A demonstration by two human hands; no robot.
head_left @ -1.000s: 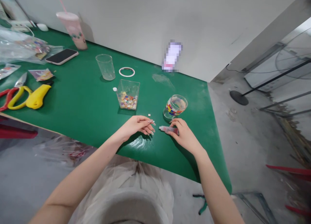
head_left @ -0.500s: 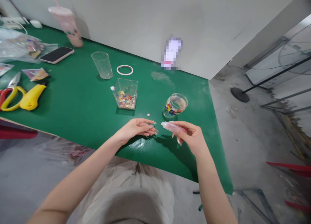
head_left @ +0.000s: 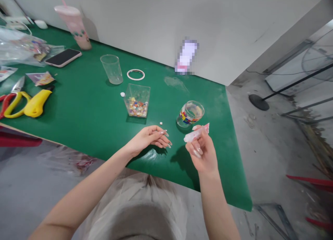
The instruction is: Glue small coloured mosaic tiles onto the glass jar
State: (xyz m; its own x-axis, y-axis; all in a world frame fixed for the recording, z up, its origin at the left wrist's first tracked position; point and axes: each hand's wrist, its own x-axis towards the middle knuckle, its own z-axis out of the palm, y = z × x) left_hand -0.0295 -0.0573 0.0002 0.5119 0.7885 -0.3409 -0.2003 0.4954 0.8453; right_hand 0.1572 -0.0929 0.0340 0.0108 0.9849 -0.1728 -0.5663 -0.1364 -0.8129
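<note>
Right hand [head_left: 204, 153] pinching squeeze tube [head_left: 195, 133], just nearside of mosaic-banded glass [head_left: 190, 114]; wrist swing could knock glass. Left hand [head_left: 148, 139], left of glass, half-curled, hold unclear; drifting fingers might sweep loose tile [head_left: 161, 123].

Even, cool, moderately bright light, its source out of view. The right hand [head_left: 203, 151] throws a soft shadow on the tabletop [head_left: 85, 104], and glare shines below the left hand [head_left: 148, 137]. The cup [head_left: 75, 26] shades the wall [head_left: 135, 25]. Slight blur softens the tube [head_left: 193, 135]; coarse pixels cover the screen [head_left: 186, 58]; wide-angle distortion stretches the edges
</note>
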